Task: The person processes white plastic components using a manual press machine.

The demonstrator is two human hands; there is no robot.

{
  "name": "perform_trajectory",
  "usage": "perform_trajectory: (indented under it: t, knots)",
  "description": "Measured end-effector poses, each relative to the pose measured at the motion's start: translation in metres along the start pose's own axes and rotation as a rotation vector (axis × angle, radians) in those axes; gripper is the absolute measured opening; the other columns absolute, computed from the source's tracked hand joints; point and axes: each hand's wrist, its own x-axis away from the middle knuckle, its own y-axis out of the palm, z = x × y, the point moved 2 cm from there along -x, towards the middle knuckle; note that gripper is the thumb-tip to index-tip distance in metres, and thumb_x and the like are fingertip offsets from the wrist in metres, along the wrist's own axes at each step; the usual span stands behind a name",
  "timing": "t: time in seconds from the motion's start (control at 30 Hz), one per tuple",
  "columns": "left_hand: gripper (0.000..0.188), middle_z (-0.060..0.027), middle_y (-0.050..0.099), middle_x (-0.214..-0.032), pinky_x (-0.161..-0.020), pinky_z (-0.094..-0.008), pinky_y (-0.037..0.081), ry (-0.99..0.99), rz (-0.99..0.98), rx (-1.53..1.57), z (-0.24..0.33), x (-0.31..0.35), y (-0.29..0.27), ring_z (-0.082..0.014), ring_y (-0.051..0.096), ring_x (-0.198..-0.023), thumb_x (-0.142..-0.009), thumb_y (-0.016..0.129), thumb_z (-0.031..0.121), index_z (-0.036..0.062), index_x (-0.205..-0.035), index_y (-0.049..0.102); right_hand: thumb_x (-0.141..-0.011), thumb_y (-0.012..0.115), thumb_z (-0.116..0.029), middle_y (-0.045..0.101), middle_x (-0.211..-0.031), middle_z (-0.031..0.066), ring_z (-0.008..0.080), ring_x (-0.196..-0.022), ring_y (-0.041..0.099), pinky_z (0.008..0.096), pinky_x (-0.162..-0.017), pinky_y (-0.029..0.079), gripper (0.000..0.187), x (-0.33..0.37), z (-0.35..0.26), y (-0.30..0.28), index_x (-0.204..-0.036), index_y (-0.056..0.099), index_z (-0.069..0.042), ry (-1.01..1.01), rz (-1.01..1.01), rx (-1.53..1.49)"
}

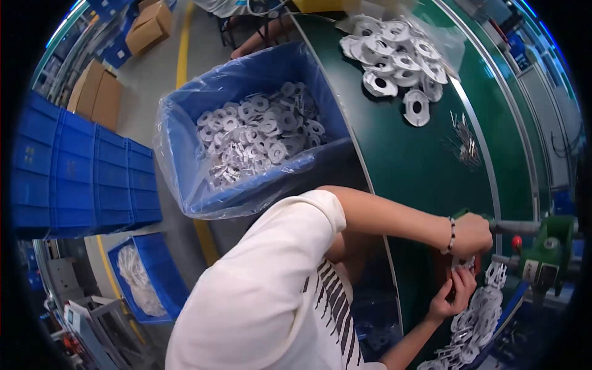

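The green bench (pixel 419 160) is curving across the right of the view, and stacked blue crates (pixel 80 172) are standing on the floor at the left. Beside the bench, a blue bin lined with clear plastic (pixel 185 160) is holding a heap of white ring-shaped parts (pixel 259 139). A second pile of the same white rings (pixel 401 61) is lying on the bench at the far end, with a small cluster of thin metal pins (pixel 465 145) lying near it. At the right edge, a green machine (pixel 549 253) is sitting with a grey lever (pixel 515 227) sticking out of it. The person's left hand (pixel 472 234), a bead bracelet on its wrist, is closing around that lever. Just below it, the right hand (pixel 453 293) is pinching a white ring part (pixel 464 263) between its fingertips, holding it beside the machine. A row of white rings (pixel 475 320) is trailing along the bench edge just right of that hand.
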Motion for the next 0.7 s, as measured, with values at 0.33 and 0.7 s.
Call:
perform_trajectory:
  t: [0.33, 0.7]
  knots:
    - [0.015, -0.0130, 0.064, -0.069, -0.060, -0.0423, 0.051, -0.014, -0.104, -0.006, -0.002, 0.003, -0.009, -0.0324, 0.064, -0.071, -0.059, 0.066, 0.015, 0.0120, -0.074, 0.066, -0.082, 0.059, -0.010, 0.064, -0.095, 0.0141, 0.0326, -0.091, 0.059, 0.0469, -0.089, 0.045, 0.013, 0.002, -0.001, 0.006, -0.090, 0.064, -0.001, 0.031, 0.048, 0.029]
    - [0.008, -0.0130, 0.062, -0.065, -0.061, -0.0379, 0.048, 0.030, -0.008, 0.196, 0.003, 0.000, -0.024, -0.0302, 0.060, -0.064, -0.069, 0.064, 0.007, 0.0046, -0.076, 0.066, -0.070, 0.068, -0.010, 0.066, -0.092, 0.0073, 0.0254, -0.088, 0.060, 0.0405, -0.086, 0.046, 0.014, 0.000, 0.006, 0.002, -0.083, 0.066, -0.006, 0.065, 0.163, -0.089]
